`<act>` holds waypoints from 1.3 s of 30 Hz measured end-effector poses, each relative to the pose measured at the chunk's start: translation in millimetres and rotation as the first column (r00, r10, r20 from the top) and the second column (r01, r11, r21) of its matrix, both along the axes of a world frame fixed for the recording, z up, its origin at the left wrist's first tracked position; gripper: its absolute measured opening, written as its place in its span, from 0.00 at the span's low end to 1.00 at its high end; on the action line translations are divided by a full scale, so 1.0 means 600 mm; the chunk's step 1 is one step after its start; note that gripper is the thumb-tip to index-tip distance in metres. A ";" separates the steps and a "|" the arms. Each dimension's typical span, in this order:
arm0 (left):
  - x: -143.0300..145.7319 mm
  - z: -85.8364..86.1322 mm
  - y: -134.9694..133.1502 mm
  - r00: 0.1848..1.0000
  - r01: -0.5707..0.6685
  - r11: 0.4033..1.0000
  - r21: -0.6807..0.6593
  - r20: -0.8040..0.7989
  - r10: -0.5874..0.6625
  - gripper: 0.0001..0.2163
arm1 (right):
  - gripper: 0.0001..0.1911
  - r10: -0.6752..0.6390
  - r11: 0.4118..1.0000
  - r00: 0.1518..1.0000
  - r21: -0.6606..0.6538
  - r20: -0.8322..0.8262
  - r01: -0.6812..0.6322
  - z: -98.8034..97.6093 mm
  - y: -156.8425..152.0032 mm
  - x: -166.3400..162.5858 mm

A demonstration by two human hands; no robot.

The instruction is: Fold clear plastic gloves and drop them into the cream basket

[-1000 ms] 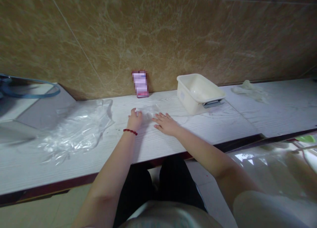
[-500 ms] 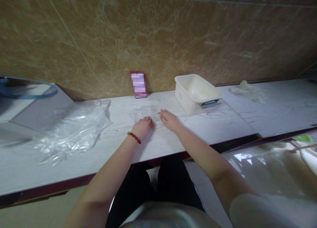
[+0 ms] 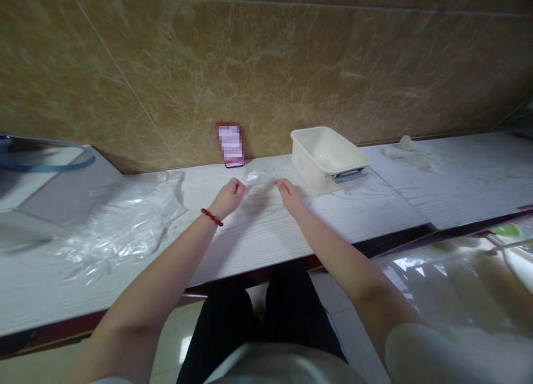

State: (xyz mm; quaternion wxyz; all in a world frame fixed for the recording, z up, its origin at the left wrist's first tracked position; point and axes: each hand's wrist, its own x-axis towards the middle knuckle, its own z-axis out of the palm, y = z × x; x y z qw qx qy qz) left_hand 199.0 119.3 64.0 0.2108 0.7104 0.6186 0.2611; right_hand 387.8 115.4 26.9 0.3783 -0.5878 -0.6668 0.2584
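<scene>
Between my hands, above the white counter [image 3: 258,234], is a small clear plastic bag [image 3: 252,177], mostly seen by its glints. My left hand [image 3: 228,198], with a red bead bracelet at the wrist, is closed in a pinch on the bag's left side. My right hand [image 3: 290,196] has its fingertips pressed together at the bag's right side; the film there is hard to make out. To the left of my left hand lies a heap of clear plastic bags [image 3: 129,223].
A cream plastic bin [image 3: 312,170] with a grey handle stands right of my right hand. A phone [image 3: 231,145] leans on the brown marbled wall. Thin whitish gloves or film [image 3: 412,150] lie farther right. At the far left sits a white box [image 3: 62,178] with a blue strap [image 3: 54,164].
Both hands were lower and flatter on the bag against the counter. They have risen and moved apart, the left hand going left and closing, with the bag lifted between them.
</scene>
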 end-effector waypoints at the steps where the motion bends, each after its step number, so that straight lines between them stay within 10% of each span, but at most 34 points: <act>1: -0.006 0.014 0.001 0.978 -0.034 0.998 -0.050 0.202 0.044 0.12 | 0.22 0.001 0.999 0.998 -0.051 -0.059 -0.004 0.007 0.001 -0.001; 6: -0.036 0.056 -0.007 0.612 0.233 0.940 -0.251 0.788 0.058 0.17 | 0.35 0.187 0.838 0.860 -0.381 -0.474 -0.392 0.057 0.012 -0.015; 13: -0.074 0.001 0.009 0.547 0.291 0.877 -0.382 0.819 0.175 0.20 | 0.11 0.109 0.580 0.663 -0.495 -0.740 -0.647 0.055 0.045 -0.058; 20: -0.085 -0.029 0.013 0.517 0.314 0.812 -0.493 0.806 0.290 0.18 | 0.04 0.031 0.668 0.649 -0.467 -0.760 -0.579 -0.004 0.058 -0.075; 27: -0.085 -0.037 0.018 0.375 0.313 0.754 -0.577 0.805 0.460 0.11 | 0.07 0.064 0.628 0.690 -0.508 -0.721 -0.589 0.003 0.061 -0.063; 39: -0.086 -0.061 0.039 0.290 0.355 0.816 -0.456 0.884 0.367 0.11 | 0.08 0.051 0.742 0.688 -0.433 -0.724 -0.511 -0.010 0.067 -0.070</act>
